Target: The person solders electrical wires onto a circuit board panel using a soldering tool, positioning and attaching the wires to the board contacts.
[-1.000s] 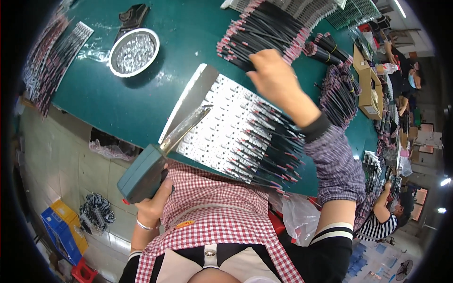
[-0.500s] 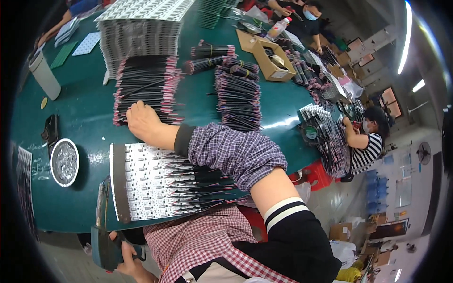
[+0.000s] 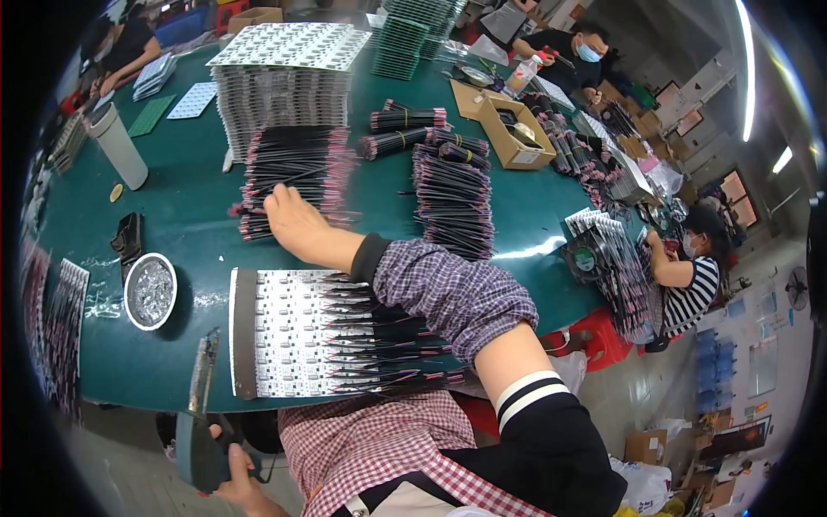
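Note:
My left hand (image 3: 239, 484), low at the left below the table edge, is wrapped round a blue-green soldering gun (image 3: 196, 452), whose long metal tip points up past the edge. My right hand (image 3: 297, 224) reaches across to a stack of short black wires (image 3: 297, 164) with reddish ends. Its fingers are curled at the stack's near end, closed on some wires; how many is hidden. Between that hand and my body lies a white circuit-board panel (image 3: 289, 340) with a brown strip along its left side. Thin black wires (image 3: 392, 353) run off its right half.
A white bowl of crinkled silvery material (image 3: 151, 293) stands left of the panel. Behind the wires rises a tall stack of panels (image 3: 284, 103). Bundled wires (image 3: 452, 202) and a cardboard box (image 3: 512, 133) stand farther right. Other people (image 3: 689, 267) work around the table.
The view has shifted, so the table's things sit farther right. Reddish wire ends by my right hand now stick out blurred at the stack's left side. My left hand keeps its grip on the soldering gun.

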Available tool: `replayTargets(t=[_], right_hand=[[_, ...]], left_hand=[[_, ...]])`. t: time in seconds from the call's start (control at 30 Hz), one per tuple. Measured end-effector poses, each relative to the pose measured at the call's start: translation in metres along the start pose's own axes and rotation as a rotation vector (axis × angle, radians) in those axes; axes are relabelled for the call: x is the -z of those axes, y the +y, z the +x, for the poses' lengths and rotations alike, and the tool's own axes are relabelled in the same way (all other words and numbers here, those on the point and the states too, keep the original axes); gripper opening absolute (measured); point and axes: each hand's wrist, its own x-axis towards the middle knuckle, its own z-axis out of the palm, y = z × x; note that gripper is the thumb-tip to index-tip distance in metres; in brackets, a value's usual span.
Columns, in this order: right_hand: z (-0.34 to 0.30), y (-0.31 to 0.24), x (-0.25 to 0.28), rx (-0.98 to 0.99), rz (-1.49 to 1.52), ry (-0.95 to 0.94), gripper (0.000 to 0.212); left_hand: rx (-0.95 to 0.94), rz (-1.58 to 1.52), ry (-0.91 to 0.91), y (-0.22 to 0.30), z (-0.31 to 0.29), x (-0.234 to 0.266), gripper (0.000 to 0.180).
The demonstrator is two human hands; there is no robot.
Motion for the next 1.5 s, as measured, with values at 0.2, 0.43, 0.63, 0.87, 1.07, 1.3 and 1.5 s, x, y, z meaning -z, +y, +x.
replayTargets(t=[0.2, 0.43, 0.63, 0.87, 1.07, 1.3, 1.5], right_hand=[[0.023, 0.009, 0.071, 0.1, -0.055, -0.049, 0.012], [0.029, -0.046, 0.109, 0.62, -0.992, -0.8, 0.03], [-0.018, -0.037, 0.034, 0.724, -1.139, -1.183, 0.034], [-0.023, -0.038, 0.075, 0.18, -0.359, -0.694, 0.019], [-0.071, -0.043, 0.079, -0.023, 0.03, -0.418, 0.02], [-0.096, -0.048, 0.073, -0.216, 0.31, -0.178, 0.035], [-0.087, -0.049, 0.076, -0.184, 0.304, -0.145, 0.042]], left_hand=[[-0.272, 0.01, 0.022, 0.028, 0.038, 0.05, 0.034], [-0.152, -0.122, 0.034, 0.033, 0.035, 0.016, 0.045], [-0.046, -0.236, 0.019, 0.058, 0.024, -0.015, 0.057], [0.105, -0.163, 0.034, 0.037, 0.008, 0.019, 0.05], [0.281, -0.211, 0.053, 0.048, 0.025, -0.036, 0.055], [0.414, -0.138, -0.214, 0.037, 0.035, -0.055, 0.048], [0.486, -0.051, -0.263, 0.037, 0.05, -0.078, 0.036]])
